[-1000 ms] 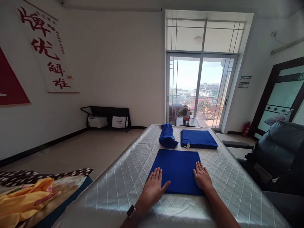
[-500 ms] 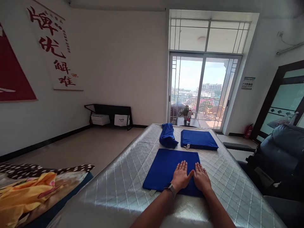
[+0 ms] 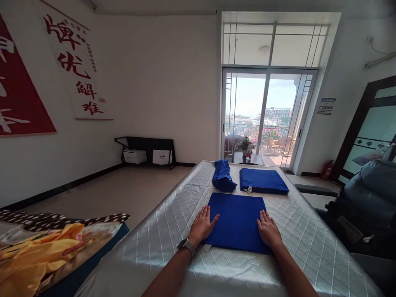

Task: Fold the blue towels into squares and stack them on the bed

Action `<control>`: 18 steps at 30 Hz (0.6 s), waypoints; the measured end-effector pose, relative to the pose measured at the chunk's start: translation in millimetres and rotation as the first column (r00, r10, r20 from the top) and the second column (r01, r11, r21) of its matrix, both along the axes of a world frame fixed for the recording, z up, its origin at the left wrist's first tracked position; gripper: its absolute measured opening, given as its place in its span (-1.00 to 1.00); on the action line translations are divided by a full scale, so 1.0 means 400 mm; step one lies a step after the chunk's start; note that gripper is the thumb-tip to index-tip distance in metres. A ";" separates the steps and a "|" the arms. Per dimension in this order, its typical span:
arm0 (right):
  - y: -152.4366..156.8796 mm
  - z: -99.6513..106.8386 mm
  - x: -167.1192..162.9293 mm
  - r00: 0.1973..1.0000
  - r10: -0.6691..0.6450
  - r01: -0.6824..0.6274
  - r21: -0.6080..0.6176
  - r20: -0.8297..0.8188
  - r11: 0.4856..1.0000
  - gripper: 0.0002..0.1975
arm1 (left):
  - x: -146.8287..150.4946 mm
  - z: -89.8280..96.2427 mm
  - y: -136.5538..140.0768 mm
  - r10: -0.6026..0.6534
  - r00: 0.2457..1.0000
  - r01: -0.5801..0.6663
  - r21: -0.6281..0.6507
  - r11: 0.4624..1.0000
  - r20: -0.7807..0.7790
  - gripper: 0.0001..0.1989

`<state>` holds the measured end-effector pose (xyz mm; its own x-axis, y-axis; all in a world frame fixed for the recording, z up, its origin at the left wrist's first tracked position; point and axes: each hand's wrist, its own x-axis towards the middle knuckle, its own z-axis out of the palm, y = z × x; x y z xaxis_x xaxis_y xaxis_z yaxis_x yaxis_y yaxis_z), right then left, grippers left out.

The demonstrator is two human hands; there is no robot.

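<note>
In the head view, the blue folded cloth [image 3: 236,222] lies flat on the silver table cover [image 3: 167,218], between the two hands. The left hand [image 3: 201,227] rests along its left edge and the right hand [image 3: 269,229] along its right, fingers straight and flat, gripping nothing, thumbs pointing inward over the fabric.

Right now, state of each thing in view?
Left hand: open, palm down.
Right hand: open, palm down.
Near blue fabric: flat, a hand each side.
Far-left blue fabric: bunched.
Far-right blue fabric: folded, layered.
Silver quilted cover: spread out.
Wristwatch: strapped on.
Yellow fabric: rumpled.
Red-capped bottle: upright.
Sliding glass door: looks shut.
</note>
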<state>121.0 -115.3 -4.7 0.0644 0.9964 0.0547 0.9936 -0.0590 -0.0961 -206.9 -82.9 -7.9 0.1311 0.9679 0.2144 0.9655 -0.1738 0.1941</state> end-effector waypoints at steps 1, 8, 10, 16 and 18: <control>0.001 0.000 0.000 1.000 0.001 -0.001 -0.002 0.007 1.000 -0.34 | 0.002 0.000 -0.001 -0.002 1.000 0.002 0.003 1.000 0.002 -0.05; -0.003 0.005 -0.004 0.999 -0.012 0.013 -0.024 0.036 1.000 -0.33 | 0.011 0.018 -0.009 0.014 0.999 -0.013 -0.024 1.000 0.030 -0.01; -0.003 0.014 -0.004 0.998 -0.009 0.011 -0.049 0.055 0.999 -0.34 | 0.010 0.021 -0.010 0.016 0.999 -0.015 -0.022 1.000 0.039 -0.03; 0.040 0.073 0.006 0.995 0.018 -0.009 -0.099 0.094 0.995 -0.35 | 0.008 0.015 -0.007 0.015 0.999 -0.014 -0.021 1.000 0.041 -0.05; 0.067 0.092 0.005 0.996 0.032 -0.026 -0.071 0.083 0.997 -0.35 | 0.007 0.015 -0.006 0.009 0.998 -0.008 -0.020 1.000 0.054 -0.05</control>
<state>123.1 -88.5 32.2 0.0337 0.9994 -0.0107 0.9994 -0.0338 -0.0092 -204.2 -85.4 -1.7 0.1116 0.9730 0.2019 0.9548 -0.1614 0.2498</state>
